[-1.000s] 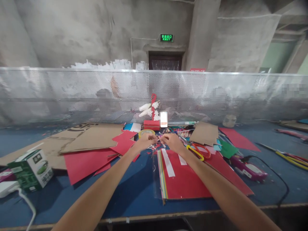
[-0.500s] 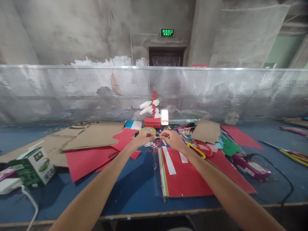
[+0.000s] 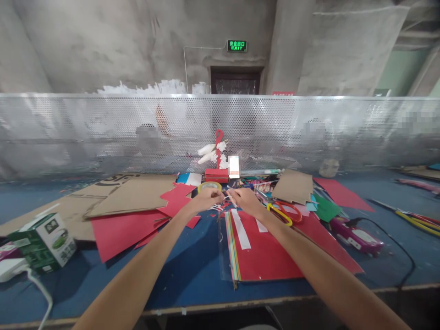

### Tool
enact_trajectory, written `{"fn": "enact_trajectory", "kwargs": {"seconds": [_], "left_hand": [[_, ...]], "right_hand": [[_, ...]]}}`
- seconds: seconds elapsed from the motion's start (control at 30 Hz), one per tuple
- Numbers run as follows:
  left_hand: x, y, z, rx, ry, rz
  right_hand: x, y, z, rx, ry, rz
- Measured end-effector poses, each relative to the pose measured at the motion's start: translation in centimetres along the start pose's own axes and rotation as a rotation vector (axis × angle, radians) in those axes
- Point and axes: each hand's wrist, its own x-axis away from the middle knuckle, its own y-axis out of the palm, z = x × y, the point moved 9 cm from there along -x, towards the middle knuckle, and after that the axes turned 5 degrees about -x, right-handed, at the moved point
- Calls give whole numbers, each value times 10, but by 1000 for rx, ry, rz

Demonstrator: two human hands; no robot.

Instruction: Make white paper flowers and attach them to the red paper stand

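Observation:
My left hand [image 3: 208, 199] and my right hand [image 3: 245, 200] meet above the middle of the table, fingertips pinched and a small gap between them. A thin white strip [image 3: 226, 197] spans that gap, held at both ends; its material is too small to tell. Just behind my left hand lies a roll of yellow tape [image 3: 210, 185]. Beyond my hands stands a red paper box [image 3: 216, 175] with a red hooked stem [image 3: 219, 136] and white flowers [image 3: 207, 150]. Below my right hand is a pack of red paper [image 3: 268, 259] with white strips [image 3: 241, 231] on it.
Cardboard sheets [image 3: 130, 195] and red paper [image 3: 127, 236] lie to the left, near a green and white box [image 3: 44, 243]. Scissors [image 3: 280, 214], a cardboard piece [image 3: 294, 185] and a purple device [image 3: 357, 236] are on the right. A perforated metal screen [image 3: 185, 123] runs along the back.
A second ago my hands were closer together; the white strip between them has come into view. My right fingers have shifted slightly on it. The camera view has tilted a little.

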Motion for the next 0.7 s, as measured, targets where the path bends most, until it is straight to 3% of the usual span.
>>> {"fn": "enact_trajectory", "kwargs": {"seconds": [0.13,0.23,0.47,0.7], "left_hand": [[0,-2,-6,43,-86,-4],[-1,-3,-12,62,-124,7],[2,-2,-11,110,-170,17],[3,-3,-5,96,-125,-9]], "right_hand": [[0,7,4,-198,-10,-58],[-1,5,4,-279,-29,-28],[-3,-2,1,-245,-41,49],[-1,-3,-8,-69,-95,6]]}}
